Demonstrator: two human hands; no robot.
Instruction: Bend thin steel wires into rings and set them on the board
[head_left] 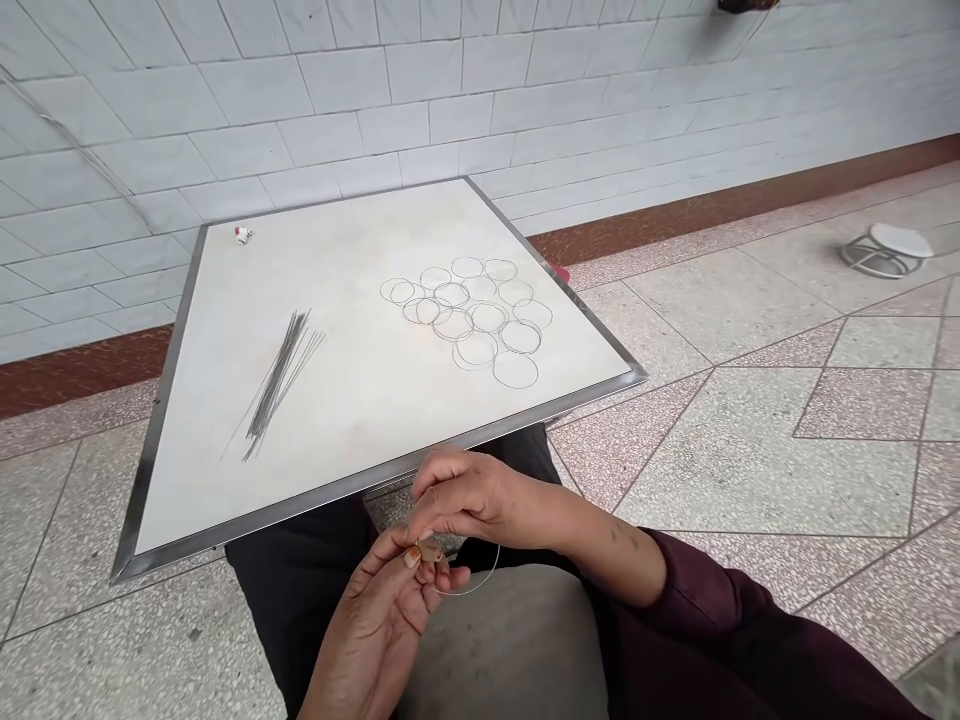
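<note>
Over my lap, just off the near table edge, my two hands meet at a thin curved wire point(487, 578). My left hand point(382, 610), palm up, pinches it between thumb and fingers, together with a small tan piece point(430, 552) whose kind I cannot make out. From above, my right hand point(476, 500) is closed with its fingertips at the same spot, pinching the wire's end. The wire bows down and to the right below the hands. On the table, several wire rings point(515, 370) lie overlapping at the right, and a bundle of straight wires point(277, 385) lies at the left.
The white table point(352, 260) has a metal rim and stands against a tiled wall point(420, 80). A small white and red object point(243, 235) sits at its far left corner. A white-topped stool point(889, 250) stands on the tiled floor at the far right.
</note>
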